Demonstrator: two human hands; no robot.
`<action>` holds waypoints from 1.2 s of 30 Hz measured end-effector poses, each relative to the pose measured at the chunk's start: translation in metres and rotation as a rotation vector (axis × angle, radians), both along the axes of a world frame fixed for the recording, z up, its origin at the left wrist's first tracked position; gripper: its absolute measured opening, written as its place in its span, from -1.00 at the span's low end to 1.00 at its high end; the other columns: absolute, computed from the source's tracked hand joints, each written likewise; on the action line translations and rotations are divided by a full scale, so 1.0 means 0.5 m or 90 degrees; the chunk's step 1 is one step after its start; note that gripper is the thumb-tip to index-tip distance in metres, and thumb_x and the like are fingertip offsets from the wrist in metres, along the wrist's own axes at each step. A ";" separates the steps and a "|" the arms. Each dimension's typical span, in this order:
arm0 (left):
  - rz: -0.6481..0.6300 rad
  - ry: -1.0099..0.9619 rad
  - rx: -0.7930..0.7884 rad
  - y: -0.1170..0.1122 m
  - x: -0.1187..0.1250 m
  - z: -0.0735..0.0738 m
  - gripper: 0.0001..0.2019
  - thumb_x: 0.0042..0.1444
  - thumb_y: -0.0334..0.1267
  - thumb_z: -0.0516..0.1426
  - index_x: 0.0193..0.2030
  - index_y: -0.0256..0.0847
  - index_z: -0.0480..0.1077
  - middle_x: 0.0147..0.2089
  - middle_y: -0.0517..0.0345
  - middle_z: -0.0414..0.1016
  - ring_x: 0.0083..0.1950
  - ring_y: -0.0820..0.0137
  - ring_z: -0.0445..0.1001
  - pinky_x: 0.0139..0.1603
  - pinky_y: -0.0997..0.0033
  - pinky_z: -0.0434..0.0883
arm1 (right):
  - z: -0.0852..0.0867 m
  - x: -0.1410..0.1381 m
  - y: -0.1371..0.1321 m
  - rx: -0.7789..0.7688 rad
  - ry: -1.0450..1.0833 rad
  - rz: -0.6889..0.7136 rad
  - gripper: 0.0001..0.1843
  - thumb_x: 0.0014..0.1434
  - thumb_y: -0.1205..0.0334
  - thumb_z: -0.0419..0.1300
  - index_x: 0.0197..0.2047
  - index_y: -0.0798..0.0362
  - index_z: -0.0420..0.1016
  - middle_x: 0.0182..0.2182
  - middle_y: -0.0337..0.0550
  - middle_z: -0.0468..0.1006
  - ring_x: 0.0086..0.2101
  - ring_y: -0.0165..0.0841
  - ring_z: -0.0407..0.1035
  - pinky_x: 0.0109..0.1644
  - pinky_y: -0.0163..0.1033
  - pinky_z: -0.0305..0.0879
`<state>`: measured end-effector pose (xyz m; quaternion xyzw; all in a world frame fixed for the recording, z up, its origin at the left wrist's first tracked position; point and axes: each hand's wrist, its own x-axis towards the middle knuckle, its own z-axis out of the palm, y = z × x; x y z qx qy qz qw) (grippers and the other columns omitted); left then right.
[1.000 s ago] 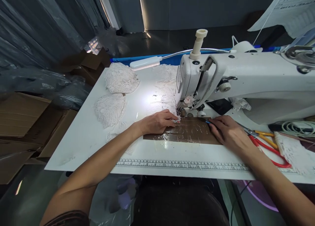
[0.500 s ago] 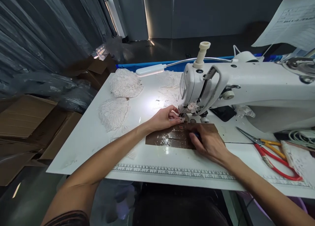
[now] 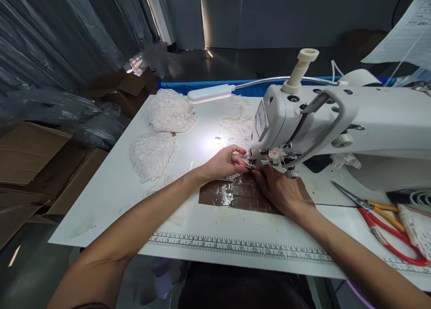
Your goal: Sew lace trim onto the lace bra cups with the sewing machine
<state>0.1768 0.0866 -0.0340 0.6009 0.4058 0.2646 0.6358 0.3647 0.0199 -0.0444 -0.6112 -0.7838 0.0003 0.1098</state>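
Observation:
My left hand (image 3: 229, 162) is closed in a pinch on the edge of white lace (image 3: 234, 176) just left of the sewing machine's needle area. My right hand (image 3: 278, 185) has its fingers drawn together at the front of the presser foot, close to the left fingertips. A small dark tip shows between the two hands; what the right fingers hold is hidden. Under both hands lies a shiny brown sheet (image 3: 232, 196) taped on the table. The white sewing machine (image 3: 303, 125) stands over the work, its needle partly hidden by the fingers.
Piles of white lace (image 3: 171, 111) lie at the left and behind the hands. A lit lamp (image 3: 210, 93) hangs over them. Red-handled scissors (image 3: 380, 228) and a yellow-handled tool (image 3: 387, 212) lie at the right. A printed ruler (image 3: 235, 247) runs along the front edge. Cardboard boxes (image 3: 37, 156) stand left.
My right hand has moved forward from the brown sheet to the presser foot, beside my left fingertips. A blue item seen in it earlier is now hidden. The view has shifted slightly.

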 end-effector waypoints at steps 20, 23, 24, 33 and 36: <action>-0.022 0.012 0.094 -0.015 0.002 -0.012 -0.48 0.08 -0.47 0.22 0.17 -0.30 0.16 -0.31 0.11 0.50 -0.29 0.46 0.50 -0.27 0.45 0.40 | 0.005 0.008 0.022 0.012 -0.084 0.048 -0.58 0.36 0.00 -0.14 -0.16 0.10 0.41 -0.33 0.05 0.56 -0.45 -0.18 0.43 -0.51 -0.23 0.03; -0.035 0.027 0.114 -0.017 0.009 -0.019 -0.52 0.11 -0.46 0.20 0.15 -0.29 0.17 -0.26 0.06 0.52 -0.23 0.42 0.52 -0.23 0.43 0.41 | 0.005 0.000 0.025 0.071 -0.072 0.084 -0.55 0.38 0.05 -0.19 -0.17 0.13 0.42 -0.29 0.12 0.56 -0.38 -0.17 0.43 -0.47 -0.21 0.05; -0.037 0.034 0.121 -0.019 0.011 -0.018 -0.52 0.11 -0.45 0.20 0.15 -0.29 0.16 -0.24 0.05 0.52 -0.21 0.41 0.53 -0.21 0.42 0.41 | 0.005 -0.002 0.025 0.081 -0.063 0.095 -0.55 0.39 0.08 -0.20 -0.17 0.14 0.42 -0.30 0.13 0.56 -0.36 -0.17 0.43 -0.45 -0.21 0.06; -0.160 0.287 0.415 -0.022 -0.044 0.114 -0.78 0.12 -0.12 0.23 -0.22 -0.24 0.48 -0.23 0.09 0.53 -0.31 0.43 0.47 -0.34 0.47 0.35 | 0.019 0.091 -0.032 0.050 0.052 0.169 -0.50 0.40 0.04 -0.22 -0.28 0.08 0.46 -0.51 -0.13 0.51 -0.52 -0.33 0.34 -0.45 -0.23 0.03; -0.085 0.319 0.504 -0.009 -0.044 0.127 -0.83 0.20 -0.20 0.14 -0.28 -0.25 0.49 -0.26 0.09 0.49 -0.32 0.45 0.43 -0.29 0.44 0.35 | 0.016 0.136 -0.034 0.095 0.033 0.122 -0.50 0.39 0.04 -0.17 -0.37 0.07 0.45 -0.47 -0.08 0.49 -0.44 -0.29 0.33 -0.41 -0.21 0.08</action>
